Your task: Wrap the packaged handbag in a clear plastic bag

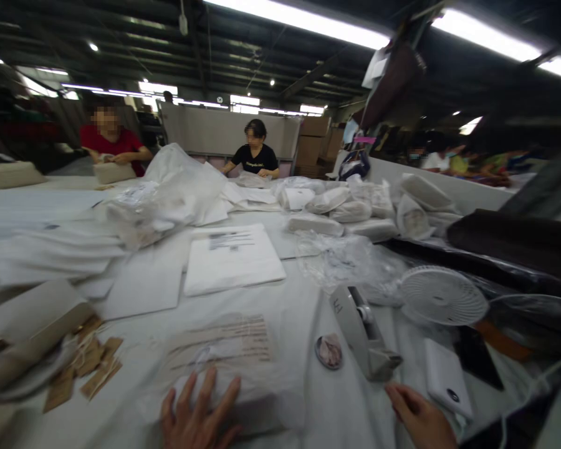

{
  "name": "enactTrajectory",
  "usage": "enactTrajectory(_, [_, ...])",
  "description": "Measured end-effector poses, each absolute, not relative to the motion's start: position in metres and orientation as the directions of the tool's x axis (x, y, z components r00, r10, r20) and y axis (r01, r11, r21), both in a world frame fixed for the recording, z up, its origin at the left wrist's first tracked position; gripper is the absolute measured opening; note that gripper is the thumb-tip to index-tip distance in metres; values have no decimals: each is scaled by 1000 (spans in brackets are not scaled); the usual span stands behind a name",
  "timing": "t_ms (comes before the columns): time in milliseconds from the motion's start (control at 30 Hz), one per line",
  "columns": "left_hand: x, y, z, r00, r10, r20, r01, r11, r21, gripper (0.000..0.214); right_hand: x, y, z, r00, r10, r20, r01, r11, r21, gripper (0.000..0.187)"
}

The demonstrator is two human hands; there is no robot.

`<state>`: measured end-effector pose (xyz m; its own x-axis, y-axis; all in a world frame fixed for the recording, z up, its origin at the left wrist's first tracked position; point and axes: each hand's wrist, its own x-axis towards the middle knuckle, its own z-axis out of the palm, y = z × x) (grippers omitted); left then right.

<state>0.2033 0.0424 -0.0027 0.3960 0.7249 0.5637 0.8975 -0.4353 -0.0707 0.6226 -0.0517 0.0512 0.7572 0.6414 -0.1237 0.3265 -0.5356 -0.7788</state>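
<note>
My left hand [201, 408] lies with spread fingers on top of a package in a clear plastic bag [224, 349]. Dark printed lines show on the bag, and something beige is inside it. To the right, my right hand [421, 415] has thumb and forefinger pinched together just in front of the cutting end of a grey tape dispenser [362, 333]. Whether a strip of tape is between those fingertips is too blurred to make out. Left of the dispenser sits a small round dish [329, 351] with a crumpled pinkish thing in it.
Brown paper tags [91, 355] lie beside an open beige box [42, 318] at left. White printed sheets [234, 259] sit mid-table; bagged packages [341, 206] are piled behind. A white fan [443, 295], a white power bank [447, 377] and a phone [477, 357] stand right. Two people work across the table.
</note>
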Motion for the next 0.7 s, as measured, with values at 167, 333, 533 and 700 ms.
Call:
enactTrajectory(167, [207,41,19,325,801,504,902,-423,91,68,540,5,144,4,1000,-11,712,-11,-702,32])
enactTrajectory(333, [210,39,23,290,811,508,903,-408,134,72,467,65,196,-588,788,-181,698,382,-606,22])
enactTrajectory(533, [210,41,22,270,801,534,902,-405,150,74,437,122,159,-636,726,-263,746,490,-451,18])
enactTrajectory(700, [210,43,19,279,808,519,901,-407,149,73,425,136,145,-550,773,-317,826,448,-341,6])
